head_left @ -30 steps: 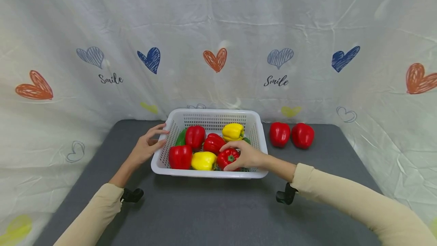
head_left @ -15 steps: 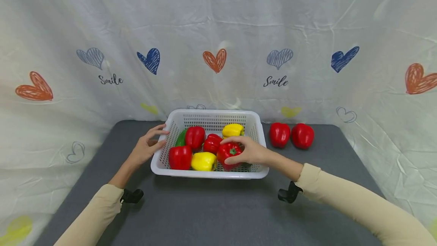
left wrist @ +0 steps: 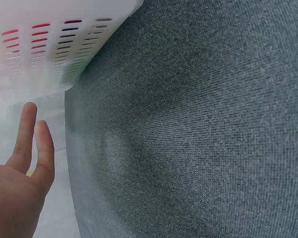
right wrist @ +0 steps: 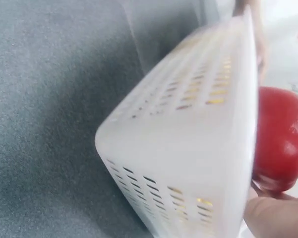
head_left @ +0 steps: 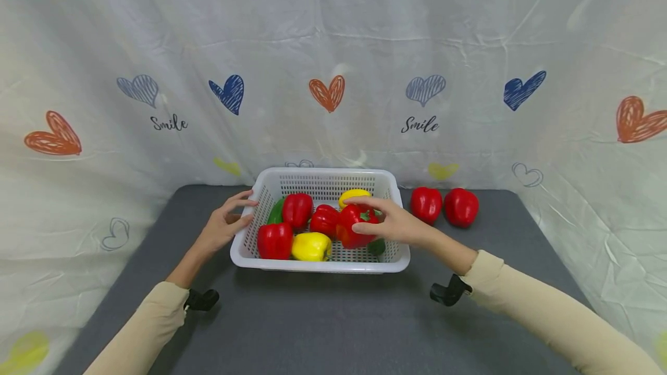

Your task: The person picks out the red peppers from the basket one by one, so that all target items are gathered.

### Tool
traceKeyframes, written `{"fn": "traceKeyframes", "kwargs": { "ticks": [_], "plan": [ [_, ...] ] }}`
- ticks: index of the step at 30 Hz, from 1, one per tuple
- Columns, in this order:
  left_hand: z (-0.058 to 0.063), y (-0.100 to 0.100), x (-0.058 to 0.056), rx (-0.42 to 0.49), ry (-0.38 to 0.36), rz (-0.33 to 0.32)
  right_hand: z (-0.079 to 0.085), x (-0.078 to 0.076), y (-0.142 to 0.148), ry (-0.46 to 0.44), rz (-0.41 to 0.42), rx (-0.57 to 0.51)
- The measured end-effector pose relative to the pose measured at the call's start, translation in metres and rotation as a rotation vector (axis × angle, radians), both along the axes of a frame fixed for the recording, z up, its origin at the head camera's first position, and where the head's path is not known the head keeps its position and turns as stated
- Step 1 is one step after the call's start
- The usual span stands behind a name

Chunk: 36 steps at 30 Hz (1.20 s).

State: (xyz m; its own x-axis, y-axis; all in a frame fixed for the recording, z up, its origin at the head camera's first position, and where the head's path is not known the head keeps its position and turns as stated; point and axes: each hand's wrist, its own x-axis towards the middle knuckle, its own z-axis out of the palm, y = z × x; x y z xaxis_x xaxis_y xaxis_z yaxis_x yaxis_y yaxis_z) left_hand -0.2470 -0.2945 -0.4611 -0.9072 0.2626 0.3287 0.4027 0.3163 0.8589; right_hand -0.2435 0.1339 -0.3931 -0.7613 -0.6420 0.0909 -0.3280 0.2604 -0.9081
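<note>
Red bell pepper [head_left: 351, 231], gripped by the right hand [head_left: 398, 223], is over the basket [head_left: 319, 267], inside its right rim, the left hand [head_left: 223, 225] relaxed beside the left rim, worktop [head_left: 323, 323] extending in front, the pepper higher in view than earlier.

A glossy, plump red pepper [head_left: 349, 232], green stem [head_left: 367, 216] toward the palm, is held in the right hand [head_left: 396, 224] between thumb and fingers. Below that grip, a white slotted plastic basket [head_left: 312, 266] sits upright.
</note>
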Motion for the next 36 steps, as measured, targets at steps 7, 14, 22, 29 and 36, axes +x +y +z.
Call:
{"fn": "traceKeyframes", "kwargs": {
  "ticks": [7, 14, 22, 29, 36],
  "plan": [
    [0.002, 0.001, 0.001, -0.008, 0.0, 0.002, 0.006, 0.0, 0.009, -0.082, 0.021, -0.059],
    [0.003, 0.001, 0.002, -0.024, -0.008, 0.015, 0.004, -0.003, 0.02, -0.088, 0.025, -0.106],
    [0.005, 0.003, 0.004, -0.025, -0.002, 0.021, 0.005, -0.001, 0.033, 0.067, -0.014, -0.055],
    [0.006, 0.003, 0.005, -0.003, 0.0, 0.007, 0.006, 0.001, 0.045, 0.099, -0.011, -0.06],
    [0.005, 0.003, 0.004, 0.007, -0.004, 0.005, 0.006, 0.005, 0.054, 0.086, 0.003, -0.08]
  ]
}}
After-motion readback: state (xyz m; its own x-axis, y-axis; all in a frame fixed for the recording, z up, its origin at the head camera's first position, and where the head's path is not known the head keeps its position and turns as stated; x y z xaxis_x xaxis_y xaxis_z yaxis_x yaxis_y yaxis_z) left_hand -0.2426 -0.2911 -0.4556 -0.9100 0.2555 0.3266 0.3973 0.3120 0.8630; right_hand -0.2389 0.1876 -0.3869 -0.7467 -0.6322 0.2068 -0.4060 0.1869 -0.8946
